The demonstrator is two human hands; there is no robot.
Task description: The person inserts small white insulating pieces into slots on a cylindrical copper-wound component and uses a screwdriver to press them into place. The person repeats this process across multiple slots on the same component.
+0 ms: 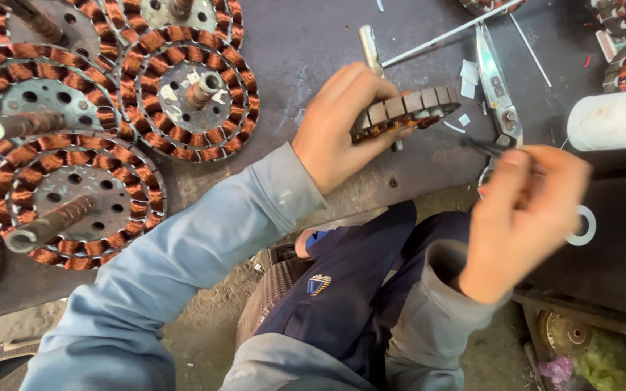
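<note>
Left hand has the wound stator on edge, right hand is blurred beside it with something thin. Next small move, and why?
Probably bring the right hand leftward to the round copper-wound stator. The left hand holds that stator tilted on edge above the dark metal bench, windings facing the right hand, which pinches a thin dark item aimed at it but clearly apart. What the item is, motion blur hides.

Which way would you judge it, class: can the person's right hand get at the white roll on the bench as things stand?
Probably yes. The right hand is close to the white roll with nothing between them, but its fingers already pinch a thin dark tool, so grasping would be awkward.
</note>
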